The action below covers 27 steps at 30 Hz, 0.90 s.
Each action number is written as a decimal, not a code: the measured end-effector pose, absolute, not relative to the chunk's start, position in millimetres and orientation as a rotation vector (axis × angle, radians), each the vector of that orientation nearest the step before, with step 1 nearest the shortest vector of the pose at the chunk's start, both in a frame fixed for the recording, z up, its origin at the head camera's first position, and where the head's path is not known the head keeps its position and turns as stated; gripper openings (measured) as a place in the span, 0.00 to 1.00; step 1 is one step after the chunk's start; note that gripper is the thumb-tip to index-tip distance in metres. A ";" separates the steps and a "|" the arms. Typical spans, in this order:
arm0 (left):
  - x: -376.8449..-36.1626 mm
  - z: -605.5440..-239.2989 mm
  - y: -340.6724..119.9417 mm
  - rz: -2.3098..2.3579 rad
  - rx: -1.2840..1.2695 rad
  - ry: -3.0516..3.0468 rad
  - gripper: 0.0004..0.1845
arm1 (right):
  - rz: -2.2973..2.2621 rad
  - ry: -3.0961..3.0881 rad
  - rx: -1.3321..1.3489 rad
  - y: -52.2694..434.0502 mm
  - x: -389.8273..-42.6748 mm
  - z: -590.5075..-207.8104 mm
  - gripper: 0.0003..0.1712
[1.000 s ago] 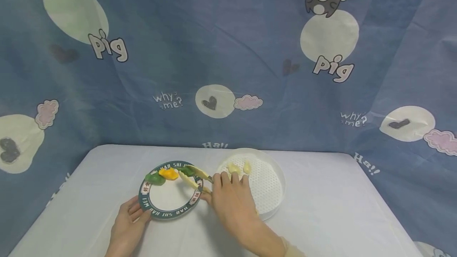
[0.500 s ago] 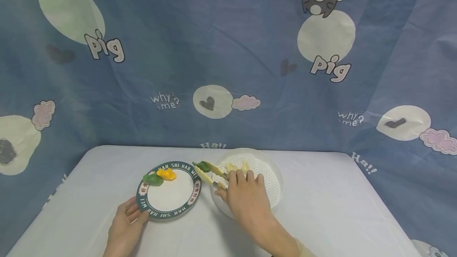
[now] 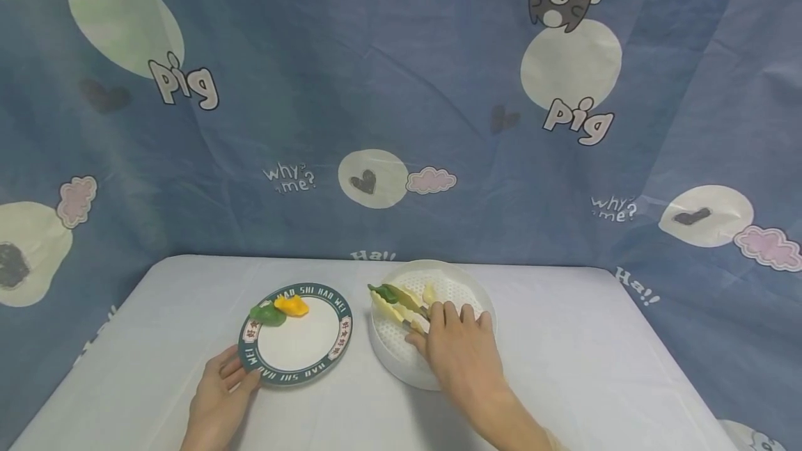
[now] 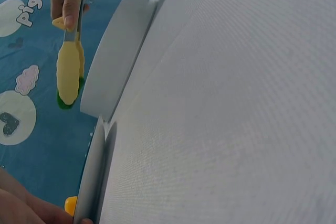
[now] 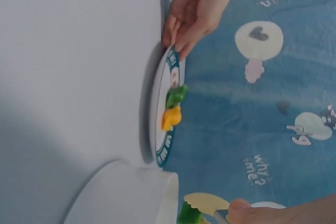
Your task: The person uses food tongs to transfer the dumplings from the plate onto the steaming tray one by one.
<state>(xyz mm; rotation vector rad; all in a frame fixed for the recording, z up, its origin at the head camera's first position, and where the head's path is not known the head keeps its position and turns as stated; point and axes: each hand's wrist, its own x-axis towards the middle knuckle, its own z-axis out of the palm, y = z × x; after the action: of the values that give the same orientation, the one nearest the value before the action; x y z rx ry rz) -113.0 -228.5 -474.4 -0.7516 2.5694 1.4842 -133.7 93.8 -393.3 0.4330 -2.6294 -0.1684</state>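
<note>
My right hand (image 3: 462,346) grips yellow tongs (image 3: 396,305) that pinch a green dumpling (image 3: 383,291) over the left side of the white steamer tray (image 3: 471,357). The left wrist view shows the tongs (image 4: 68,72) above the tray's wall (image 4: 115,61). A pale dumpling (image 3: 429,292) lies in the tray. My left hand (image 3: 221,395) holds the near-left rim of the green-rimmed plate (image 3: 301,350). On the plate's far left lie a green dumpling (image 3: 268,314) and an orange dumpling (image 3: 292,305). In the right wrist view the plate (image 5: 163,124) stands edge-on with both dumplings on it.
Everything sits on a table under a white cloth (image 3: 595,353). A blue cartoon-printed curtain (image 3: 401,89) hangs close behind the table. The plate and tray stand side by side near the middle.
My right hand has carried the tongs with a green dumpling rightward, from the plate's far rim to over the steamer tray. The left hand has stayed on the plate.
</note>
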 end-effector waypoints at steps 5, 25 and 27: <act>-113.6 -475.4 -228.7 1.490 -0.751 2.569 0.44 | -0.178 -2.630 0.427 98.7 -131.4 -398.7 0.30; -113.3 -476.5 -230.7 1.436 -0.708 2.590 0.44 | -0.195 -2.616 0.403 102.7 -127.7 -399.5 0.32; -113.1 -476.5 -230.8 1.430 -0.706 2.585 0.44 | -0.188 -2.622 0.403 102.7 -127.4 -398.4 0.32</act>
<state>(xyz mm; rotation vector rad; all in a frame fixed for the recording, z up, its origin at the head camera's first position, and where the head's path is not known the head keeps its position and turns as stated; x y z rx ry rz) -113.1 -230.8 -476.5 -0.7056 2.5853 1.4300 -127.4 102.7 -398.4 0.4026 -2.6224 -0.1878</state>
